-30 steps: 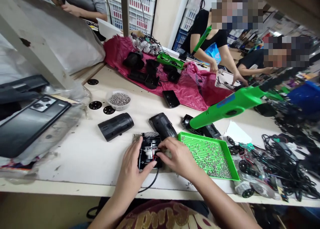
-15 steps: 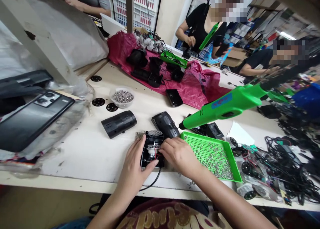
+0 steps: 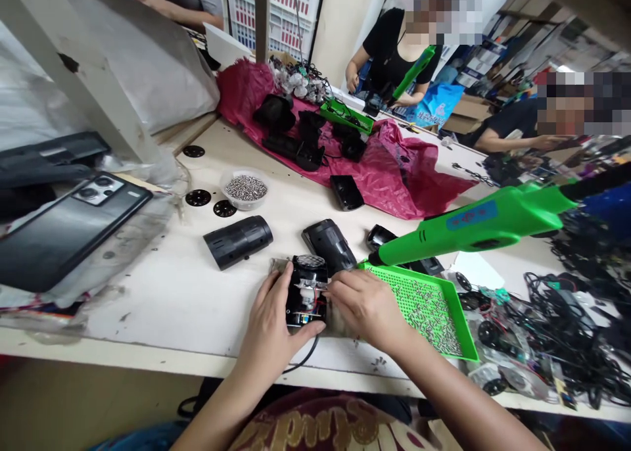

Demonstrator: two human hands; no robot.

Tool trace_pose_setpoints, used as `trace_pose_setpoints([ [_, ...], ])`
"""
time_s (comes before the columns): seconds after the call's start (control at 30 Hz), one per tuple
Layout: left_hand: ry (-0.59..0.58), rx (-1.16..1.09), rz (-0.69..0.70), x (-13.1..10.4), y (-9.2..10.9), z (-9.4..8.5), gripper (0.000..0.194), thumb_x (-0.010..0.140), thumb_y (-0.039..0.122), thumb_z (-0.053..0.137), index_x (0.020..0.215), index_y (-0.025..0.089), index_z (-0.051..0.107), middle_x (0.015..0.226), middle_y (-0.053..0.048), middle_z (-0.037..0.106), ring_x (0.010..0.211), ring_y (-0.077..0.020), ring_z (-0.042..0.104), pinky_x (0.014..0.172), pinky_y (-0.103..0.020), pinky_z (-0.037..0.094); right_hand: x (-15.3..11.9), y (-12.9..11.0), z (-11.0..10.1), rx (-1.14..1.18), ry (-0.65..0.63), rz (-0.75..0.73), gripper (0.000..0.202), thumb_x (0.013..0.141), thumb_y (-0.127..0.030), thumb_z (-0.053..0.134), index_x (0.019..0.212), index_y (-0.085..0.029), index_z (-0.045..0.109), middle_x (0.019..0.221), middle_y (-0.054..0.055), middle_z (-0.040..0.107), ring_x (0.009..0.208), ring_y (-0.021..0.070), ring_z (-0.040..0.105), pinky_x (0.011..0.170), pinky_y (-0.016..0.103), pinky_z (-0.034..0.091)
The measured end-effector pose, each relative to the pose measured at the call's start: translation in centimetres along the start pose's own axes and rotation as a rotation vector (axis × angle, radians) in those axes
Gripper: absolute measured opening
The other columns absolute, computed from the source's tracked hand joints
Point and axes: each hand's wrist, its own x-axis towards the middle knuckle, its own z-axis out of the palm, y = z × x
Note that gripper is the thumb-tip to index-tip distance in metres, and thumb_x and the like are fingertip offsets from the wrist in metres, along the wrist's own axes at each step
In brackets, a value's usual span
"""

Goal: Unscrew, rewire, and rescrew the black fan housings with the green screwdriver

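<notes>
A black plastic housing (image 3: pixel 306 293) lies with its inside facing up, showing a round grille, a white part, thin wires and a small circuit board. My left hand (image 3: pixel 276 319) wraps its left side, thumb along the near edge, and holds it. A black cable (image 3: pixel 306 357) runs from its near end. My right hand (image 3: pixel 367 303) is at the right side, fingertips pinched by the wires; what they hold is too small to make out. Just behind lies a black cover (image 3: pixel 329 244), with another black cover (image 3: pixel 238 240) to the left.
A green electric screwdriver (image 3: pixel 468 224) hangs above a green screw tray (image 3: pixel 466 329) on the right. A bowl of screws (image 3: pixel 246 189) stands farther back. Tangled cables (image 3: pixel 552 332) lie right; a phone (image 3: pixel 73 231) lies left. Co-workers sit across the bench.
The hanging screwdriver has swung to the right. My right fingertips have shifted slightly off the inside of the housing toward its right edge. My left hand keeps its hold.
</notes>
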Motion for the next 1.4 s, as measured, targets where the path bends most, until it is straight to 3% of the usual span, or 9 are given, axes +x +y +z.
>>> trace_pose_setpoints([
  [0.17, 0.001, -0.002, -0.001, 0.0, 0.0, 0.0, 0.096, 0.079, 0.045, 0.069, 0.153, 0.023, 0.012, 0.15, -0.018, 0.041, 0.137, -0.0349, 0.038, 0.107, -0.054, 0.04, 0.5, 0.4, 0.0, -0.051, -0.074, -0.015, 0.023, 0.097, -0.025, 0.05, 0.078, -0.018, 0.062, 0.073, 0.001, 0.063, 0.067, 0.0169, 0.057, 0.064, 0.03, 0.037],
  [0.63, 0.003, -0.001, -0.002, 0.0, -0.1, 0.0, 0.094, 0.08, 0.045, 0.068, 0.153, 0.022, 0.013, 0.149, -0.019, 0.042, 0.137, -0.0345, 0.037, 0.107, -0.054, 0.039, 1.6, 0.0, 0.2, -0.077, -0.101, -0.079, 0.018, 0.092, -0.02, 0.058, 0.074, -0.018, 0.059, 0.071, 0.0, 0.061, 0.064, 0.016, 0.054, 0.062, 0.031, 0.033],
  [1.0, -0.009, 0.013, -0.005, 0.0, 0.2, -0.2, 0.092, 0.082, 0.047, 0.066, 0.152, 0.022, 0.012, 0.149, -0.019, 0.042, 0.136, -0.0355, 0.038, 0.105, -0.055, 0.041, 1.1, 0.3, 0.2, -0.064, -0.106, -0.047, 0.019, 0.095, -0.024, 0.056, 0.077, -0.018, 0.06, 0.072, 0.0, 0.062, 0.065, 0.0163, 0.055, 0.063, 0.03, 0.034],
  [1.4, 0.0, 0.002, -0.001, 0.0, 0.0, 0.0, 0.096, 0.08, 0.044, 0.069, 0.153, 0.023, 0.011, 0.149, -0.018, 0.042, 0.135, -0.0352, 0.038, 0.106, -0.055, 0.039, 1.5, -0.5, 0.5, -0.063, -0.158, -0.02, 0.017, 0.093, -0.018, 0.057, 0.076, -0.017, 0.059, 0.072, 0.001, 0.061, 0.064, 0.0168, 0.055, 0.062, 0.031, 0.034],
])
